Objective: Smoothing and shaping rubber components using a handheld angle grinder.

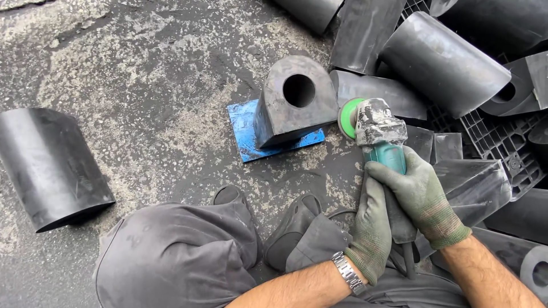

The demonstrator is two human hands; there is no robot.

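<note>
A teal angle grinder (379, 134) with a dusty grey head and a green disc (346, 117) is gripped by both gloved hands. My right hand (421, 194) wraps the teal body from the right. My left hand (372, 228), with a metal watch on the wrist, holds the black handle just below it. The disc sits close to the right side of a black arch-shaped rubber block (292, 102) with a round hole. That block stands on a blue plate (244, 132) on the ground.
Many black rubber blocks (442, 63) are piled at the right over a black plastic grid pallet (495, 140). Another block (48, 165) lies at the left. My grey-trousered knees (177, 256) and dark shoes (294, 225) are at the bottom. The ground is dusty asphalt.
</note>
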